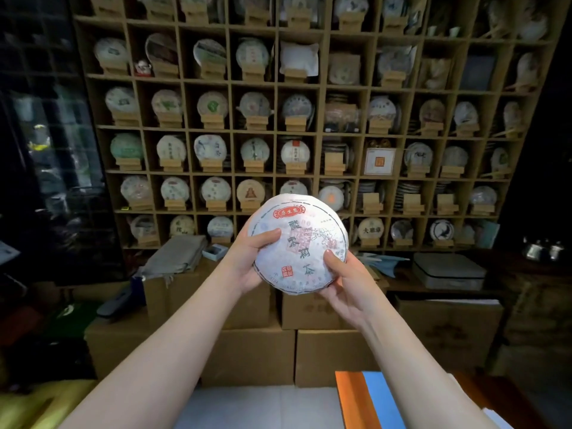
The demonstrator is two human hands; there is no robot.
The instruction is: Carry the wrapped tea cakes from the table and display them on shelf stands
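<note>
The room is dim, with the far left and right edges falling almost to black, while the wrapped tea cake (298,244) and both forearms are brightly lit from the camera's side. The wide lens bows the shelf unit (322,85) inward toward the top, and its contents look soft and slightly blurred.

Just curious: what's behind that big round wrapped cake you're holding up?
Behind the tea cake, gripped by the left hand and right hand, stands the wooden shelf of displayed cakes. It covers a lower compartment or two, so their contents cannot be seen.
</note>
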